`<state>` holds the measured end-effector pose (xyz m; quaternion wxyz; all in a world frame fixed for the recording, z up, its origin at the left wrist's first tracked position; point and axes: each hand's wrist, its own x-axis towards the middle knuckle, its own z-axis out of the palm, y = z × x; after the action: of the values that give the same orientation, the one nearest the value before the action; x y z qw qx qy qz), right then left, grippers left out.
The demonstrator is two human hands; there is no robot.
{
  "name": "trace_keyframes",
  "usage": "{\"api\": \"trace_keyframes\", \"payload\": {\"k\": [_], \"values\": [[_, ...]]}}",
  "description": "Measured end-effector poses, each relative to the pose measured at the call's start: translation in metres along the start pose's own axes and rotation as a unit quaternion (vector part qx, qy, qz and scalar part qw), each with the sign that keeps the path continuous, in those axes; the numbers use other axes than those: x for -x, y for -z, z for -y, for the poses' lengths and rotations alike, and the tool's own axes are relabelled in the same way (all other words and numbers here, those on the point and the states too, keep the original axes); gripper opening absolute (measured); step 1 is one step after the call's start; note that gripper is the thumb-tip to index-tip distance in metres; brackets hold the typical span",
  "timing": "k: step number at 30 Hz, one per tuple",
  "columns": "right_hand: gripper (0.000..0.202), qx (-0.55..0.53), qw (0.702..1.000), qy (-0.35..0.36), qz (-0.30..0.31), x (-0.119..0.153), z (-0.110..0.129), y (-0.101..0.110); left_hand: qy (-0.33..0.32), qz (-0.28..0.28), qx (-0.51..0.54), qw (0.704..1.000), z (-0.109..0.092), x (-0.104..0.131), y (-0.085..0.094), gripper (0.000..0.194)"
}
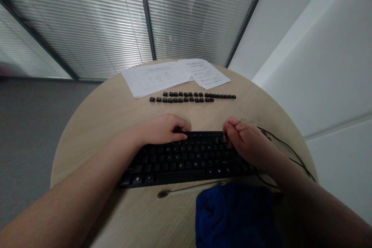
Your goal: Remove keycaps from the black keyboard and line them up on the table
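A black keyboard (177, 164) lies on the round wooden table in front of me. My left hand (167, 129) grips its far edge left of the middle, thumb on top and fingers curled over the back. At the upper right of the keys, my right hand (240, 135) is closed around a wire keycap puller (243, 123); thin wire loops stick out above the fist. The puller's lower end is mostly hidden by my fingers, close to the keys. Beyond the keyboard, loose black keycaps (186, 100) stand in two rows.
Printed papers (158, 77) lie at the table's far side. A blue cloth (232, 215) sits at the near right, beside a thin brush (163, 193) with a dark tip. Black cable (290, 151) loops along the right. Blinds (95, 19) cover the glass wall behind.
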<state>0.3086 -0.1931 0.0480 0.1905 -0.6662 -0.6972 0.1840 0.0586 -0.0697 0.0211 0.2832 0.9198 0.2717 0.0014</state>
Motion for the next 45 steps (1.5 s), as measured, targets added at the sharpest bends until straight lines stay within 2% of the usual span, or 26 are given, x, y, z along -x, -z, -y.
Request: {"api": "trace_keyframes", "payload": {"k": [10,17,20,29,38,45], "values": [[0.029,-0.015,1.000,0.009,0.017,-0.005,-0.004,-0.007,-0.008,0.003,-0.006,1.000,0.002,0.000,-0.001,0.028],[0.018,-0.044,0.987,0.029,0.151,-0.003,-0.016,0.008,-0.004,0.003,-0.002,1.000,0.003,0.000,0.000,0.029],[0.016,-0.039,0.984,0.031,0.169,-0.004,-0.017,0.010,-0.008,-0.002,0.005,1.000,0.002,0.001,0.000,0.027],[0.013,0.014,0.990,0.068,0.121,-0.003,-0.009,0.002,-0.007,-0.006,0.015,1.000,0.005,0.000,-0.002,0.029],[0.018,-0.036,0.997,0.052,0.042,-0.001,-0.011,-0.005,0.002,-0.006,0.012,1.000,0.004,0.001,-0.002,0.029],[0.020,-0.019,0.999,0.038,0.012,0.004,-0.007,-0.008,-0.005,-0.009,0.033,0.999,0.004,0.001,-0.002,0.027]]}}
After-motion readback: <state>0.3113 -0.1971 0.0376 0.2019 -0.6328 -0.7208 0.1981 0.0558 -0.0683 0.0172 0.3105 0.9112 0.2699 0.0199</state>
